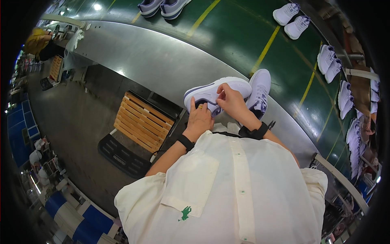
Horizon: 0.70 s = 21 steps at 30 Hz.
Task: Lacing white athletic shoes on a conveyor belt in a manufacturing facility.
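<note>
A lavender-and-white sneaker [211, 90] lies tilted on its side at the edge of the metal ledge, its white sole turned away from me. My left hand [200, 121] grips it around the heel and the collar opening, with some fingers inside. Against the shoe's side, my right hand [232, 101] has its thumb and forefinger curled together in a pinch; whatever might be between them is too small to see. Just right of that hand rests the matching sneaker [262, 86], upright, with lavender laces.
Beyond the metal ledge [150, 61] runs a green conveyor belt [235, 36] with yellow lines, carrying a sneaker pair [290, 19] and several more along the right. A wooden slatted seat [142, 122] stands at left. Another person [38, 42] is at far left.
</note>
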Motion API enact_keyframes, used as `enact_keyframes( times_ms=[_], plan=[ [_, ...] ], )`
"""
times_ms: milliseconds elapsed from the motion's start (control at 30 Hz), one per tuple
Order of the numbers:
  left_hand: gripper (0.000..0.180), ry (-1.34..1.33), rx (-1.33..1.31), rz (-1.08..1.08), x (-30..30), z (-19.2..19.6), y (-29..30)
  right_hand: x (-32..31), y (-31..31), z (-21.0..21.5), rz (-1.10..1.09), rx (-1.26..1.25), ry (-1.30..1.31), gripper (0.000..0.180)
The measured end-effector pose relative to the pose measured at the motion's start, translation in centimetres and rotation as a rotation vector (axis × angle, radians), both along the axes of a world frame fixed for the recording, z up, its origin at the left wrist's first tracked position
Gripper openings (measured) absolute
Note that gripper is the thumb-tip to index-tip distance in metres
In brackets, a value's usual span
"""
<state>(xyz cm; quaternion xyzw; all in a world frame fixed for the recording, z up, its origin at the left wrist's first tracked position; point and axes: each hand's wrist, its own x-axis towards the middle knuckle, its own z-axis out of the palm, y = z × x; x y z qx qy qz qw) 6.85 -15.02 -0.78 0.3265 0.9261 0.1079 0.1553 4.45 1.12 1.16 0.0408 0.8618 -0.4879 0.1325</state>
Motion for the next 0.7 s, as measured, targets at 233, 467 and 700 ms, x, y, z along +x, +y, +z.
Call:
enact_keyframes(
  times_ms=[233, 467, 700],
  plan=[
    [0.044, -0.019, 0.001, -0.027, 0.7, 0.7, 0.2, 0.9, -0.6, 0.4, 0.14, 0.208, 0.007, 0.024],
    [0.039, 0.036, 0.06, -0.029, 2.1, -1.4, 0.0, 2.4, -2.1, -0.4, 0.21, 0.444, 0.123, 0.026],
    [0.034, -0.015, -0.001, -0.017, 2.4, -2.2, 0.0, 3.6, 0.8, 1.8, 0.074, 0.068, -0.161, 0.025]
  ],
)
